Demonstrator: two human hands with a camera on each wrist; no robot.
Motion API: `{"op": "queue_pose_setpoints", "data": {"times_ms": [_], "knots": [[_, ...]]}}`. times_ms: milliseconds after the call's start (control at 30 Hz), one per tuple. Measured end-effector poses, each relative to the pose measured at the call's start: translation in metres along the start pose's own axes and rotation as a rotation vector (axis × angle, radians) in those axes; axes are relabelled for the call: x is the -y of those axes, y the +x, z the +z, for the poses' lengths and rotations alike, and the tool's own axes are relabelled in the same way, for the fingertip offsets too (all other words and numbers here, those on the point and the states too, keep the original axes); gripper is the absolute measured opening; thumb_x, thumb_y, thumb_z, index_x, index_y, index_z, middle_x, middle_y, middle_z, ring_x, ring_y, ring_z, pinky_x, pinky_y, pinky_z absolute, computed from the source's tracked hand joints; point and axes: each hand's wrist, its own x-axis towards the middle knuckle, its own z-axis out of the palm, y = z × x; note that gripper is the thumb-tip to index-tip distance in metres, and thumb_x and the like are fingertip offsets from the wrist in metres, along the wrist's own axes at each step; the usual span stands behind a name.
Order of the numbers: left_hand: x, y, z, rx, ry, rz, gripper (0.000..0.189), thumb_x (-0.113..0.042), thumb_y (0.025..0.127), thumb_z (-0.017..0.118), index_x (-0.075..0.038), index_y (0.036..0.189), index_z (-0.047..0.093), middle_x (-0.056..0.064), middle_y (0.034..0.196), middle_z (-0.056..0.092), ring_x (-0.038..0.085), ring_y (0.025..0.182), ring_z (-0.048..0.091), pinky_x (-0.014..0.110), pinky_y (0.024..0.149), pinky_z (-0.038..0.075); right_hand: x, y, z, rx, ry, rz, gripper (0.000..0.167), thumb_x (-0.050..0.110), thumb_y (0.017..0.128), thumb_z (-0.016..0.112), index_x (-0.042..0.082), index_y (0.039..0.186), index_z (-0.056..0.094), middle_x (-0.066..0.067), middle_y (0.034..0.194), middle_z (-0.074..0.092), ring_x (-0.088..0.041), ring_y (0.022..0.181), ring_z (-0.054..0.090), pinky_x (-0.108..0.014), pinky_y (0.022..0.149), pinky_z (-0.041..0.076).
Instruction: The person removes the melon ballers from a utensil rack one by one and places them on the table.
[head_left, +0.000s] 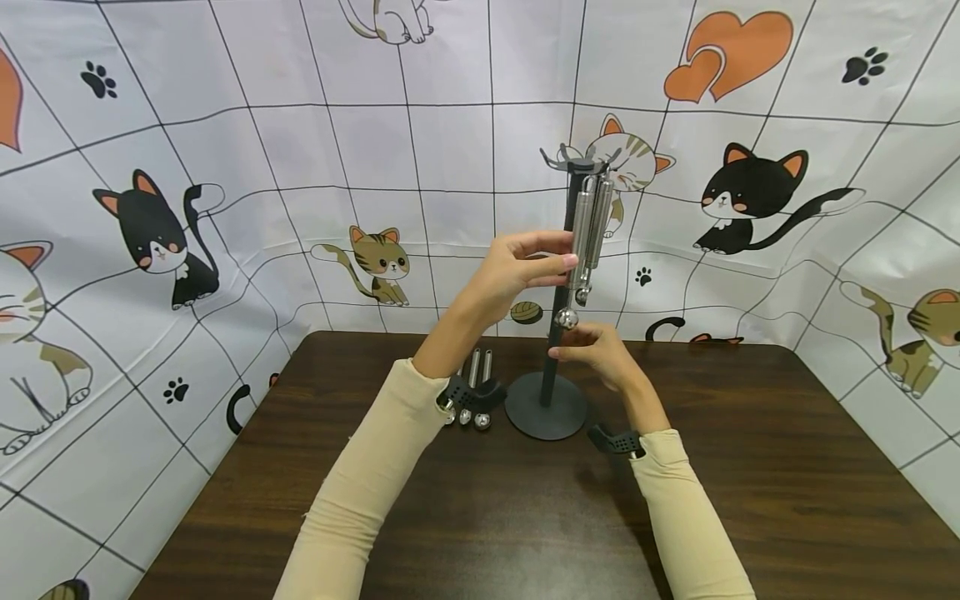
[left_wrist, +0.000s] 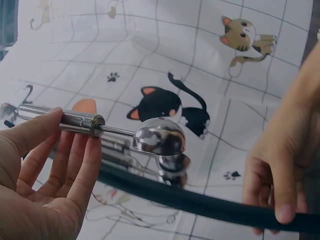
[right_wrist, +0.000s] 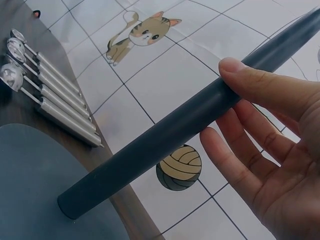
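Observation:
My left hand [head_left: 516, 271] holds a steel scoop [left_wrist: 160, 136] by its cylindrical handle, thumb on one side and fingers on the other. The scoop has a thin neck and a rounded, shiny bowl, which points down in the head view. It hangs close beside the dark pole of a utensil stand [head_left: 549, 379], below the ring of hooks [head_left: 579, 165]. More steel utensils [head_left: 598, 221] hang from the hooks just right of it, partly overlapped. Lower down, my right hand [right_wrist: 270, 130] grips the pole between thumb and fingers.
Several similar steel utensils [right_wrist: 65, 100] lie side by side on the brown wooden table [head_left: 450, 525], left of the stand's round base [head_left: 525, 412]. My left wrist strap partly covers them in the head view. A white cat-print sheet [head_left: 450, 150] stands behind the table.

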Motion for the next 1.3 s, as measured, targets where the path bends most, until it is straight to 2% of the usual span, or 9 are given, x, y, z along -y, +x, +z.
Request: {"op": "queue_pose_setpoints", "data": {"times_ms": [67, 267, 467, 633, 933, 1133, 1300], "knots": [[0.004, -0.003, -0.004, -0.014, 0.006, -0.009, 0.038, 0.002, 0.094, 0.069, 0.007, 0.132, 0.062, 0.015, 0.118, 0.068, 0.017, 0.1, 0.069, 0.039, 0.096, 0.063, 0.0, 0.0, 0.0, -0.002, -0.011, -0.005, 0.022, -0.002, 0.085, 0.079, -0.012, 0.099, 0.066, 0.006, 0.082, 0.068, -0.011, 0.078, 0.064, -0.025, 0.073, 0.06], [0.015, -0.012, -0.02, -0.063, 0.023, -0.053, 0.039, 0.001, 0.094, 0.07, 0.006, 0.132, 0.063, 0.015, 0.122, 0.067, 0.015, 0.099, 0.07, 0.038, 0.096, 0.063, -0.001, 0.0, 0.001, 0.007, 0.011, -0.005, 0.03, -0.001, 0.086, 0.079, -0.011, 0.112, 0.068, 0.006, 0.088, 0.072, -0.01, 0.082, 0.067, -0.028, 0.077, 0.063], [0.033, -0.019, -0.041, -0.092, 0.053, -0.097, 0.039, -0.002, 0.095, 0.069, 0.005, 0.133, 0.062, 0.018, 0.131, 0.063, 0.016, 0.102, 0.069, 0.037, 0.099, 0.062, -0.001, 0.0, 0.0, -0.006, 0.004, 0.003, 0.026, 0.0, 0.085, 0.08, -0.004, 0.109, 0.071, 0.006, 0.088, 0.073, -0.011, 0.082, 0.068, -0.03, 0.078, 0.064], [0.047, -0.025, -0.061, -0.104, 0.083, -0.135, 0.041, -0.003, 0.097, 0.068, 0.005, 0.137, 0.06, 0.019, 0.136, 0.059, 0.016, 0.105, 0.067, 0.036, 0.1, 0.061, -0.002, 0.001, 0.0, -0.004, 0.003, 0.021, 0.032, 0.0, 0.085, 0.08, -0.009, 0.114, 0.068, 0.007, 0.087, 0.073, -0.011, 0.083, 0.069, -0.027, 0.078, 0.064], [0.071, -0.033, -0.089, -0.14, 0.091, -0.215, 0.042, -0.001, 0.097, 0.067, 0.007, 0.137, 0.058, 0.018, 0.129, 0.062, 0.015, 0.101, 0.068, 0.036, 0.1, 0.061, -0.001, 0.0, 0.0, 0.0, 0.007, 0.037, 0.031, -0.001, 0.085, 0.079, -0.008, 0.113, 0.067, 0.006, 0.087, 0.072, -0.011, 0.083, 0.068, -0.025, 0.077, 0.063], [0.086, -0.037, -0.103, -0.14, 0.104, -0.261, 0.043, 0.0, 0.097, 0.067, 0.009, 0.137, 0.057, 0.028, 0.138, 0.058, 0.023, 0.109, 0.067, 0.046, 0.107, 0.057, -0.001, 0.0, 0.001, 0.006, 0.021, 0.029, 0.032, -0.002, 0.085, 0.079, -0.009, 0.113, 0.066, 0.006, 0.088, 0.072, -0.011, 0.083, 0.069, -0.025, 0.078, 0.064], [0.096, -0.041, -0.115, -0.149, 0.12, -0.306, 0.043, -0.001, 0.097, 0.066, 0.009, 0.138, 0.057, 0.028, 0.141, 0.056, 0.02, 0.106, 0.068, 0.049, 0.111, 0.053, -0.002, 0.0, 0.001, 0.01, 0.031, 0.021, 0.032, -0.003, 0.085, 0.078, -0.011, 0.113, 0.066, 0.004, 0.087, 0.072, -0.012, 0.082, 0.069, -0.03, 0.08, 0.065]]}}
